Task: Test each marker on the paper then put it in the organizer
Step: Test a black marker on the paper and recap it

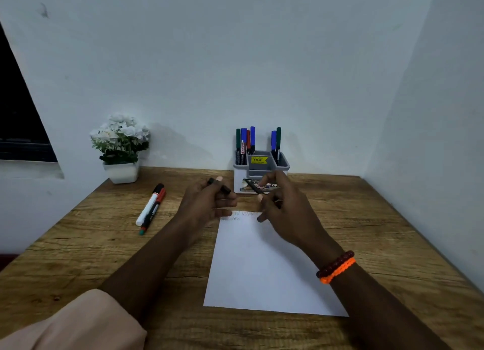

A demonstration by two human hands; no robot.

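Six markers (245,145) in organizer (261,174) (four left, two right), three on table, one paper (262,266).

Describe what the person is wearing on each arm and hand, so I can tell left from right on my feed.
The left arm has a loose, pale peach sleeve pushed up near the elbow, leaving the forearm bare. The left hand shows no rings or wristwear. The right wrist carries two bracelets side by side: a dark red beaded bracelet and a bright orange braided band. The right hand is otherwise bare; no sleeve shows.

Small home study corner, wooden desk (104,245) against plain white walls (235,61), potted flowers (120,145), pen organizer (262,171)
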